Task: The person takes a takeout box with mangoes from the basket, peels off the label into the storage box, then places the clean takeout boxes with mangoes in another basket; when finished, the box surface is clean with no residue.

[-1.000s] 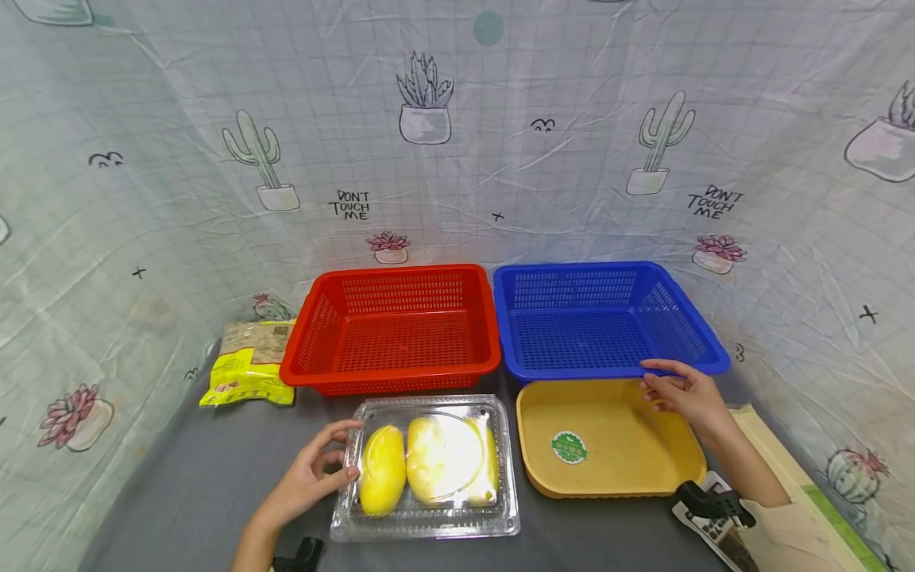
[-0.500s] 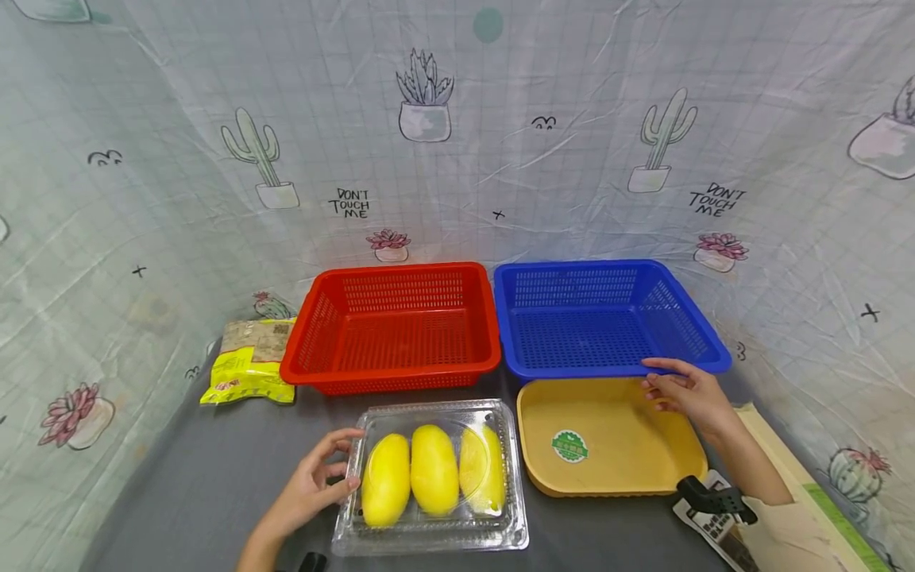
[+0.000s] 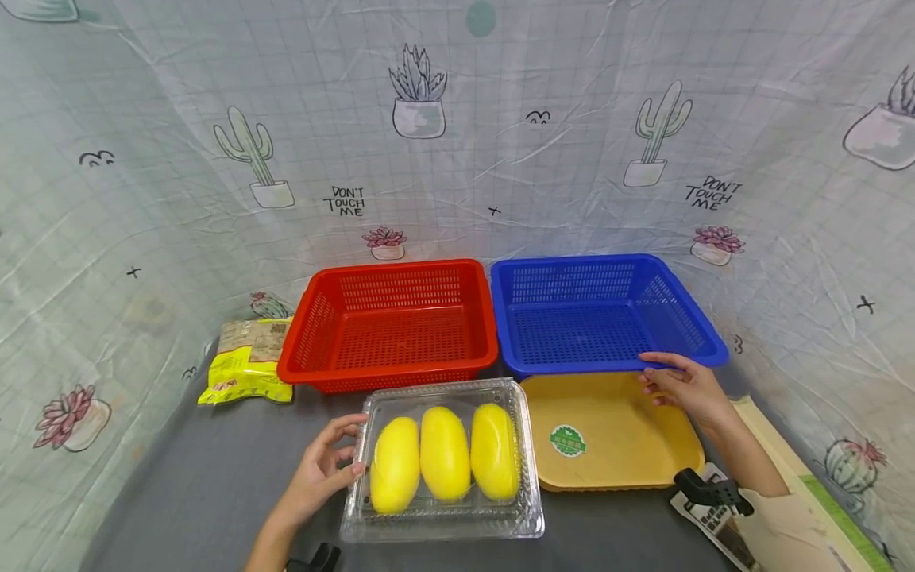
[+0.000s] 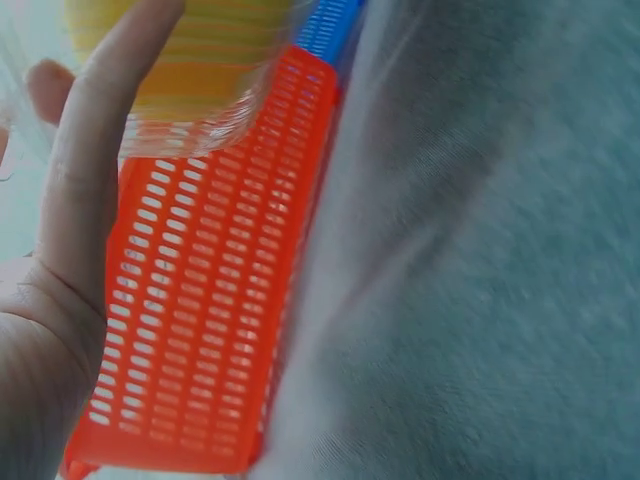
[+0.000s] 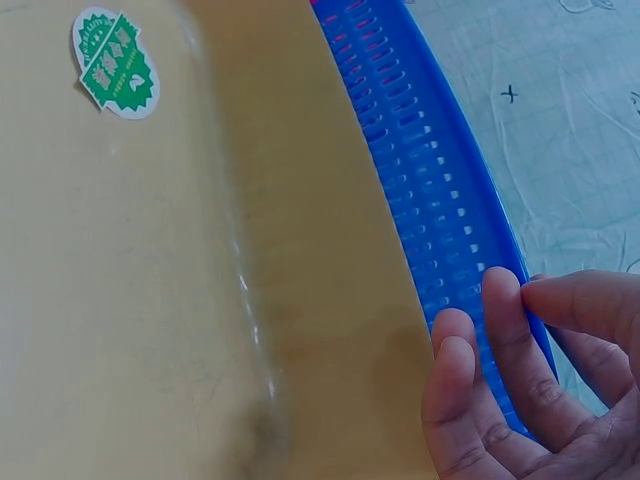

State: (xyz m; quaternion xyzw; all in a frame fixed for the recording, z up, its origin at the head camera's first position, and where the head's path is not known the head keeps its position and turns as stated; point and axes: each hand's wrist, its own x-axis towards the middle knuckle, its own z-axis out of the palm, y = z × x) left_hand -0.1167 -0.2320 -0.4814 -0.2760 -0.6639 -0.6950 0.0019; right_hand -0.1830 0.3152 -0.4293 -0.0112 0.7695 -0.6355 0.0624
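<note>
My left hand [image 3: 318,470] grips the left edge of a clear plastic clamshell container [image 3: 457,520], thumb at the near side, fingers at the far side. Inside lie three yellow mangoes [image 3: 445,454] side by side. In the left wrist view, the container shows raised, a mango [image 4: 215,60] seen through its wall. My right hand [image 3: 686,389] pinches the front rim of a blue plastic basket [image 3: 579,367], index finger over the rim and thumb outside. Its other fingers hang curled above the right end of a tan tray [image 5: 120,270].
A red basket [image 3: 400,375] stands at the back, left of the blue one. Further left lies a yellow bag [image 3: 246,369]. The tray carries a green sticker [image 3: 568,441]. Printed packaging [image 3: 715,520] lies under the right wrist. A patterned curtain [image 3: 457,159] hangs behind.
The clamshell container has moved slightly right and up in my left hand and now overlaps the tray's left edge. Glare on its lid has faded. My right hand has stayed put.
</note>
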